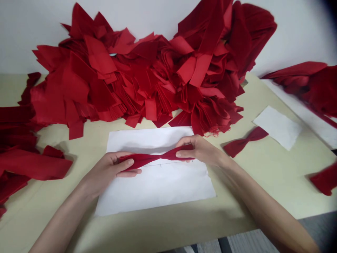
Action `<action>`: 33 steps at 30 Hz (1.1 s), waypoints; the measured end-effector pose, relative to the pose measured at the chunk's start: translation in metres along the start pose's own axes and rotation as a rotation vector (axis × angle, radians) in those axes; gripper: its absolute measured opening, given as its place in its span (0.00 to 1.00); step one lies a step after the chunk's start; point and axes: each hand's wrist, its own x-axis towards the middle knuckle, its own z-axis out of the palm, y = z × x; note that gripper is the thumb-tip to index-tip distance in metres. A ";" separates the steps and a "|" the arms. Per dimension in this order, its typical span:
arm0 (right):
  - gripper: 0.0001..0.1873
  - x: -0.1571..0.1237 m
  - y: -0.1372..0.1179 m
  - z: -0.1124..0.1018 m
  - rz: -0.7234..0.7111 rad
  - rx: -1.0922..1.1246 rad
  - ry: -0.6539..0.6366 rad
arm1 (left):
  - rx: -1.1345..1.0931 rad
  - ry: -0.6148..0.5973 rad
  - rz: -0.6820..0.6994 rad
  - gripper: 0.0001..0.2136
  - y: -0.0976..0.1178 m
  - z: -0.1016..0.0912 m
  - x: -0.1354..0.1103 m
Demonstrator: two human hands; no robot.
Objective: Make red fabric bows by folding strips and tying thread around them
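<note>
Between my two hands a red fabric bow (147,160), pinched narrow at its middle, is stretched out sideways. My left hand (113,168) is closed on its left end, thumb on top and fingers beneath. At the other end my right hand (192,149) grips the cloth between thumb and fingers. Under the bow lies a white paper sheet (158,193) with a thin drawn line and short tick marks; the bow hides part of that line.
A big heap of red fabric strips (137,77) fills the back of the table (237,196). More red cloth (34,165) lies at the left. On the right are a second red bow (246,141), a small white paper (279,128) and another red fabric pile (313,84).
</note>
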 end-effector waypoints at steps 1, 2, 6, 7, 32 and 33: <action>0.11 0.000 0.000 -0.002 0.001 0.016 -0.011 | -0.001 0.023 0.003 0.14 -0.001 -0.002 0.001; 0.11 0.000 0.001 -0.003 -0.012 0.027 -0.013 | 0.000 0.051 0.017 0.14 -0.001 -0.004 0.002; 0.05 -0.002 0.008 -0.011 -0.287 0.004 0.097 | 0.014 0.087 0.171 0.14 0.002 -0.013 0.000; 0.02 -0.002 0.011 -0.011 -0.371 -0.022 0.130 | 0.020 0.056 0.203 0.15 0.003 -0.013 -0.001; 0.11 -0.003 0.025 0.001 -0.150 0.022 0.181 | 0.302 0.373 0.342 0.12 -0.005 0.002 0.008; 0.12 -0.004 0.024 0.000 -0.123 0.050 0.159 | 0.294 0.366 0.318 0.13 -0.003 0.002 0.007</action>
